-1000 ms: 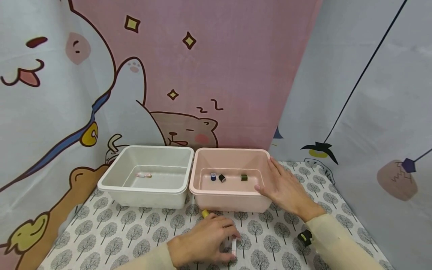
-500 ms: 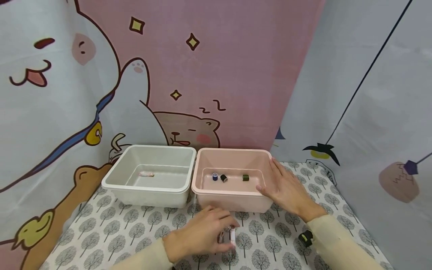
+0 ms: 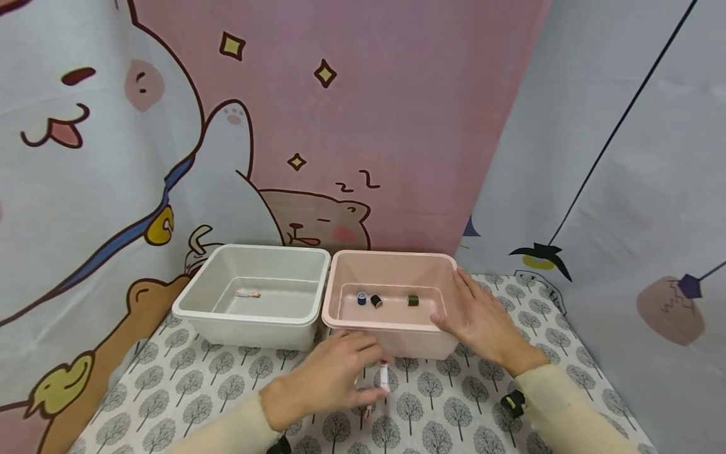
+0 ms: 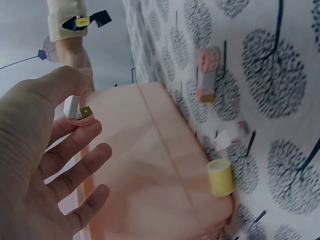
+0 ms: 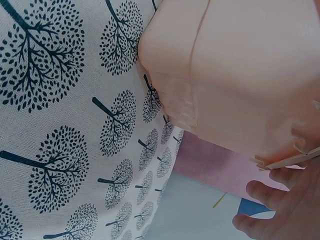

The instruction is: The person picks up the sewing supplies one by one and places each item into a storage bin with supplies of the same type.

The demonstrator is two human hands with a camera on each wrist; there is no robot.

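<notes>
My left hand [image 3: 334, 373] pinches a small rolled tape measure [image 4: 74, 107], white and pinkish with a gold metal end, between thumb and index finger. The other fingers are spread in the left wrist view. This hand is just in front of the pink bin [image 3: 391, 326], above the cloth. My right hand [image 3: 484, 321] rests on the bin's right rim, fingers extended along the outside and thumb over the front corner. Inside the bin lie a blue thread spool [image 3: 362, 298], a black spool [image 3: 376, 301] and a green spool [image 3: 413, 300].
A white bin [image 3: 249, 321] stands against the pink one's left side, with a similar pinkish roll [image 3: 247, 293] inside. On the tree-print cloth [image 3: 437, 435] lie another pinkish roll [image 4: 206, 75], a yellow spool [image 4: 220, 178] and a blurred white-and-red piece [image 4: 230, 136]. A printed curtain [image 3: 397, 126] hangs behind.
My left hand has moved forward and slightly left with the tape measure, closer to the pink bin's front. My right hand stays at the bin's rim.
</notes>
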